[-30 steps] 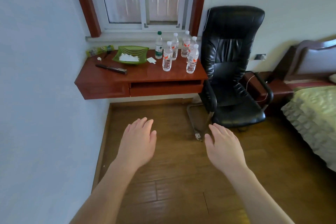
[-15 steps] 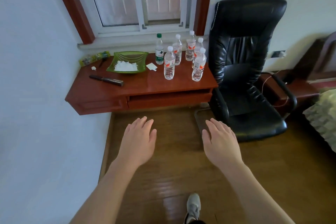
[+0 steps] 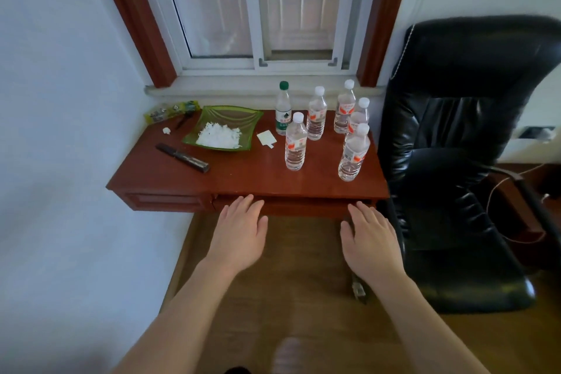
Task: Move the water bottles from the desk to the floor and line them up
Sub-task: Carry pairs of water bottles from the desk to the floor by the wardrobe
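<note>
Several clear water bottles stand upright on the right half of the red-brown desk [image 3: 249, 174]. Most have white caps and red-orange labels; the nearest two are a front-left bottle [image 3: 295, 143] and a front-right bottle [image 3: 353, 153]. A green-capped bottle [image 3: 283, 109] stands at the back left of the group. My left hand [image 3: 239, 231] and my right hand [image 3: 368, 237] hover palm down with straight fingers just in front of the desk's front edge, holding nothing.
A green glass dish [image 3: 224, 127] with white bits, a dark knife [image 3: 182, 158] and a small white card [image 3: 266, 139] lie on the desk's left half. A black office chair [image 3: 455, 161] stands close on the right. Wooden floor [image 3: 288, 307] lies below my hands; a window is behind.
I have come closer to the desk, so it and the bottles look larger. Both hands have risen from mid-floor level up to the desk's front edge, still flat and empty.
</note>
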`<state>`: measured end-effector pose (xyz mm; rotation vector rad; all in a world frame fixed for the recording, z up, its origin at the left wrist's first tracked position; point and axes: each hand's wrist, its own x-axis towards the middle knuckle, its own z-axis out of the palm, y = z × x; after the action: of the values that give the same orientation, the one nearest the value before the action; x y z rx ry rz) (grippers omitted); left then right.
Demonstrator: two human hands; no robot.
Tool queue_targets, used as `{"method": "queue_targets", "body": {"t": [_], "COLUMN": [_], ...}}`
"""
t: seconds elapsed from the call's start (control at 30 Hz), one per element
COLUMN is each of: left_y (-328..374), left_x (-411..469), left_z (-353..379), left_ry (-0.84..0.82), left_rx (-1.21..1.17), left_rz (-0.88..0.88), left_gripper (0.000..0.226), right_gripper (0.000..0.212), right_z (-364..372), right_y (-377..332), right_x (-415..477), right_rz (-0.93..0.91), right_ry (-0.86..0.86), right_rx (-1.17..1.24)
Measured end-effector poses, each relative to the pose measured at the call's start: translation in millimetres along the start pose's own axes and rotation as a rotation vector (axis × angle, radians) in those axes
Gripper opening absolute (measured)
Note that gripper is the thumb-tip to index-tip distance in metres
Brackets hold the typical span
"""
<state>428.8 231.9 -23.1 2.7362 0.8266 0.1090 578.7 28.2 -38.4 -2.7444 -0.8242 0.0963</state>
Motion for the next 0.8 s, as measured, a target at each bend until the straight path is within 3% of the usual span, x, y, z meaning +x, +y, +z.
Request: {"method": "queue_targets", "body": {"t": [0.47,0.8], "left_y": [-24.5,-4.5], "left_x": [201.0,307.5], "left_z": [16.0,14.5], "left_ry": [0.003,0.019], "left_rx": [-0.067,-0.187], "left_rz": [0.154,0.277], "left_gripper": [0.052,0.058], "right_gripper": [0.047,0.06], "right_z": [-0.6,-8.4], "right_y": [-25.5,-1.6], "right_x": [161.4,237.3], "right_rz": [0.058,0.233], "right_ry": [0.108,0.136], "right_rx": [0.019,0.121]}}
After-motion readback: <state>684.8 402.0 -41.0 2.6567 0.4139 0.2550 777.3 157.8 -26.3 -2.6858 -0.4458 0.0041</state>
